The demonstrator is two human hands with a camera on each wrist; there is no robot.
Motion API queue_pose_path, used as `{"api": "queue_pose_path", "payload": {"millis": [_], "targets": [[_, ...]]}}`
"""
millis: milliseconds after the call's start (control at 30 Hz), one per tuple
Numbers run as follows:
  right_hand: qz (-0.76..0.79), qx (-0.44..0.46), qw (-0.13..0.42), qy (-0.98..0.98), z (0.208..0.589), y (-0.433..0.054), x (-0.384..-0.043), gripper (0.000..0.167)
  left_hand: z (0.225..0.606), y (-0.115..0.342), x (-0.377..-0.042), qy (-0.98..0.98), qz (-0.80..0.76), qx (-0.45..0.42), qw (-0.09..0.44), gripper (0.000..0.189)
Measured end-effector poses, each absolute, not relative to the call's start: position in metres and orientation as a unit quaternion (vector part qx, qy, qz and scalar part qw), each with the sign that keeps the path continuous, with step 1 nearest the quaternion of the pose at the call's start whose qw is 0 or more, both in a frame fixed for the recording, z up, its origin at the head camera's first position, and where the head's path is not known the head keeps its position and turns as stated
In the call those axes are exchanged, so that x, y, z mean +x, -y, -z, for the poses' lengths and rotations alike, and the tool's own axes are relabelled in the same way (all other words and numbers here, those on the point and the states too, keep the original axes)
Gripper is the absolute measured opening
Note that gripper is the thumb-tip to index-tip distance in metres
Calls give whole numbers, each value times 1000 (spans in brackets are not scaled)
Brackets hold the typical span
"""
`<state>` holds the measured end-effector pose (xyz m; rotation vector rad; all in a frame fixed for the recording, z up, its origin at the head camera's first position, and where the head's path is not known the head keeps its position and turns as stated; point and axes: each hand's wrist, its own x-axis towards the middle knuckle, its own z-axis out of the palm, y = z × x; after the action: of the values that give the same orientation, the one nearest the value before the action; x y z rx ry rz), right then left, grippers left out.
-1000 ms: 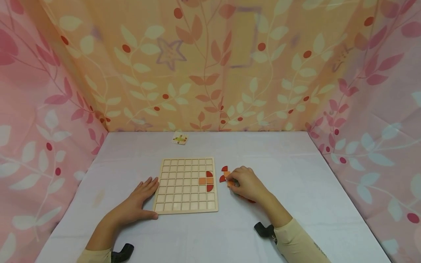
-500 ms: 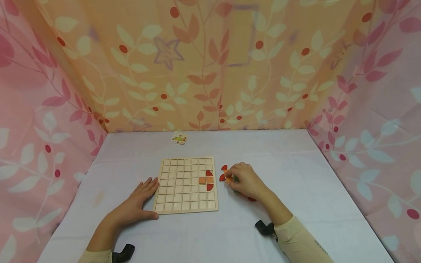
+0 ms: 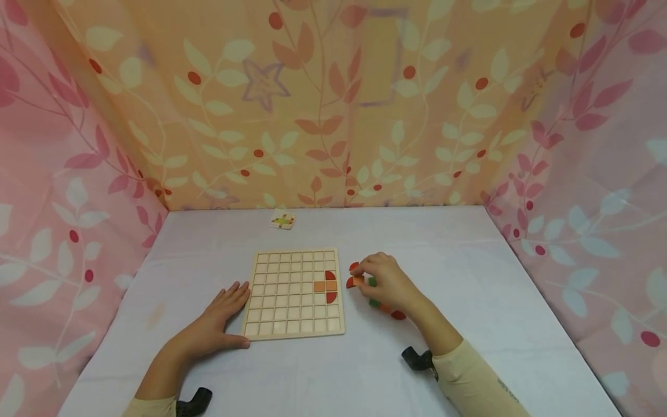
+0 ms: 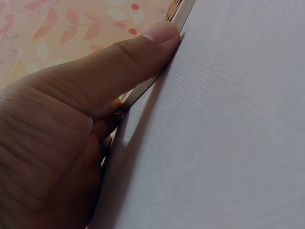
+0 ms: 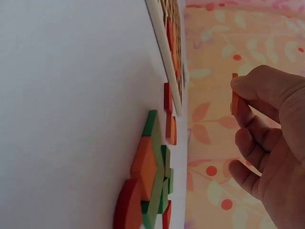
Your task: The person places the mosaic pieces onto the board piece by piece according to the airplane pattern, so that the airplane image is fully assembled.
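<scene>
A wooden grid board (image 3: 292,337) lies flat on the table. Set in its right-hand cells are two orange square tiles (image 3: 319,286) and two red quarter-round tiles (image 3: 331,297). My left hand (image 3: 216,321) rests along the board's left edge, fingers straight; in the left wrist view its thumb (image 4: 143,52) touches the board's side. To the right of the board, my right hand (image 3: 391,284) pinches a small orange tile (image 5: 235,98) between thumb and fingertip, raised off the table. Beneath and beside that hand lie loose tiles, partly hidden: red (image 3: 398,315), green (image 5: 151,124) and orange (image 5: 143,162).
A small card (image 3: 283,219) with a green and yellow picture lies behind the board near the table's far edge. Patterned cloth (image 3: 323,116) walls in the white table (image 3: 443,237) at the back and both sides. A black wrist mount (image 3: 416,359) sits by each sleeve.
My right hand has risen and shifted slightly away from me with the orange tile, uncovering green and orange tiles beneath it. My left hand stays at the board's edge.
</scene>
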<state>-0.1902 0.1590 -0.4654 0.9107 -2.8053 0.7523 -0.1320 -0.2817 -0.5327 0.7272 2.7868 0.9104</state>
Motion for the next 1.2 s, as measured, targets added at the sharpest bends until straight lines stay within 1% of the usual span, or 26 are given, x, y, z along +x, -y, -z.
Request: {"api": "queue_pose_path", "payload": {"millis": [167, 367, 433, 700, 1000, 1200], "targets": [[-252, 318, 62, 912, 460, -149, -188, 19, 531, 282, -131, -921, -303, 232, 77, 124], [-255, 335, 65, 905, 456, -132, -189, 21, 530, 282, -130, -920, -302, 240, 66, 123], [-256, 340, 64, 903, 456, -127, -190, 21, 530, 282, -130, -921, -300, 237, 70, 123], [-260, 351, 43, 899, 458, -110, -193, 22, 530, 283, -130, -924, -297, 225, 86, 125], [-266, 342, 9, 901, 470, -91, -197, 24, 529, 281, -130, -921, -304, 230, 77, 124], [-235, 350, 8, 907, 477, -85, -198, 22, 530, 282, -131, -921, -304, 236, 67, 124]]}}
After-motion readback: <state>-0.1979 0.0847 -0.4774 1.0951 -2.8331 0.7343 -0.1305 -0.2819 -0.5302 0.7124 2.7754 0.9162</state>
